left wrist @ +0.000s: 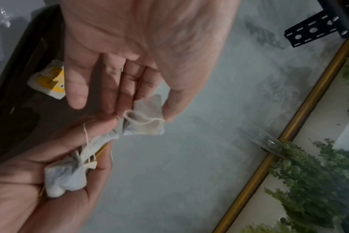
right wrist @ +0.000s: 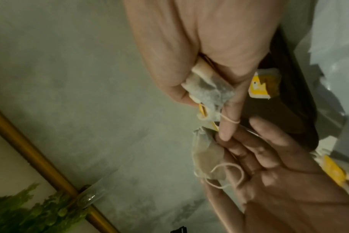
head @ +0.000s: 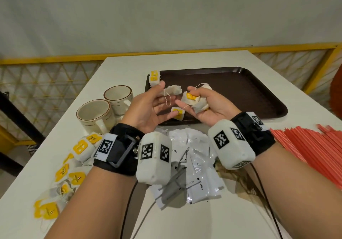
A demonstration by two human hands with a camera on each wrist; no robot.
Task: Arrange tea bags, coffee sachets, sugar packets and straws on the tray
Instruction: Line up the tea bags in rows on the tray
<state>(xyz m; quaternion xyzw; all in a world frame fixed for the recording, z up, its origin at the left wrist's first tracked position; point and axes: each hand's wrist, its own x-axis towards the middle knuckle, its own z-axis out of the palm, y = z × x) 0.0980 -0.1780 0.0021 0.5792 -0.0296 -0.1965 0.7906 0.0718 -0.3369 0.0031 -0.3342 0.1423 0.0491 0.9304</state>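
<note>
Both hands hover palm-up over the front-left part of the dark brown tray [head: 240, 90]. My left hand [head: 167, 91] pinches one tea bag [head: 174, 90] between thumb and fingertips; the same tea bag [left wrist: 147, 124] shows a loose string loop. My right hand [head: 187, 98] grips a bunch of tea bags [head: 196, 102], crumpled in the palm [left wrist: 66, 178]. A yellow-tagged tea bag [head: 178, 113] sits near the tray's front edge, under the hands. Another tea bag [head: 154, 78] rests on the tray's far left corner.
Two ceramic cups [head: 96, 116] stand left of the tray. Several loose tea bags [head: 79, 150] lie at the table's left, white coffee sachets [head: 194, 164] under my wrists, and a pile of red straws [head: 305, 142] to the right. A yellow railing [head: 55, 60] runs behind.
</note>
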